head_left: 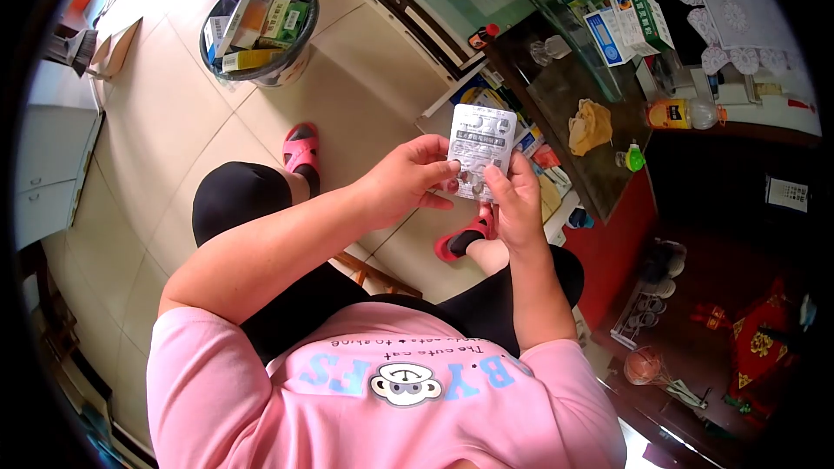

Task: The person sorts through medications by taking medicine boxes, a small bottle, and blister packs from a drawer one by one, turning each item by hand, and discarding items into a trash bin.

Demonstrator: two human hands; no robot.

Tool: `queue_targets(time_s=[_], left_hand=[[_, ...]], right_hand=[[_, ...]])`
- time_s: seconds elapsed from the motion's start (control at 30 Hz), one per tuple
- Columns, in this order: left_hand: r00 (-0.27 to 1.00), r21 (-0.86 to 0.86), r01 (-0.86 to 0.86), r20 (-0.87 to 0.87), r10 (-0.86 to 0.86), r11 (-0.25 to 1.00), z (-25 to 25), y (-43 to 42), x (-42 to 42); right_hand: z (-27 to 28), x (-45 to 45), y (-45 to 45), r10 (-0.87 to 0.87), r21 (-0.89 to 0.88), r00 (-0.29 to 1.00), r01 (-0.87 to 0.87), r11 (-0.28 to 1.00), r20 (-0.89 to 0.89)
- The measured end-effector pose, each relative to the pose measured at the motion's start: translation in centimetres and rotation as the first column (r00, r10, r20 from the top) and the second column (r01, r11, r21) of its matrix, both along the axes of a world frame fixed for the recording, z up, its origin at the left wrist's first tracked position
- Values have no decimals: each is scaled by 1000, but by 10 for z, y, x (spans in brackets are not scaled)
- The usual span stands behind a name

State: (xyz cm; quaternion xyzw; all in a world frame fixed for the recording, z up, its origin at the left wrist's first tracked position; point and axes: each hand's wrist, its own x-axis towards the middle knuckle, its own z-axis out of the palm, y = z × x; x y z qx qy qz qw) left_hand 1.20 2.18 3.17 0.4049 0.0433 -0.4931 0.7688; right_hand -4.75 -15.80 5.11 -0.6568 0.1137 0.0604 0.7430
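Note:
A silver blister pack of pills [479,146] is held upright in front of my body, its printed foil side facing me. Several of its lower pockets look pressed or torn. My left hand [407,175] grips the pack's left edge between thumb and fingers. On the lower right edge, my right hand [518,206] pinches it, the thumb lying on the foil. Something small and reddish shows by the left fingertips, too small to make out. Behind the pack, an open drawer [556,224] holds several boxes and papers, partly hidden by my right hand.
A bin [291,71] full of medicine boxes stands on the tiled floor ahead to the left. On the dark cabinet at right are medicine boxes [627,28], a crumpled tan cloth [590,128], an orange-labelled bottle [683,114] and a green-capped bottle [632,157].

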Motion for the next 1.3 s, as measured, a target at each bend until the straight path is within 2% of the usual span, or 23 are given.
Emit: queue_targets(time_s=[0.27, 0.37, 1.07, 1.17, 1.27, 1.3], left_hand=[[1000, -12, 9, -21, -9, 1000, -1, 1, 0], [1000, 0, 7, -6, -7, 1000, -3, -1, 0], [999, 1, 34, 37, -34, 999, -5, 0, -2], [997, 36, 62, 49, -63, 997, 1, 3, -3], [985, 103, 0, 169, -18, 995, 32, 25, -10], [989, 108, -10, 147, -6, 994, 37, 39, -15]], right_hand=[[-4, -1, 0, 7, 32, 1000, -7, 999, -2], [-5, -2, 1, -2, -23, 999, 3, 1000, 46], [-1, -2, -3, 9, -11, 1000, -9, 1000, 20], [11, -3, 2, 37, 2, 999, -37, 999, -33], [27, -5, 18, 61, 107, 993, -51, 993, -98], [35, -10, 28, 153, 163, 978, -129, 978, -143]])
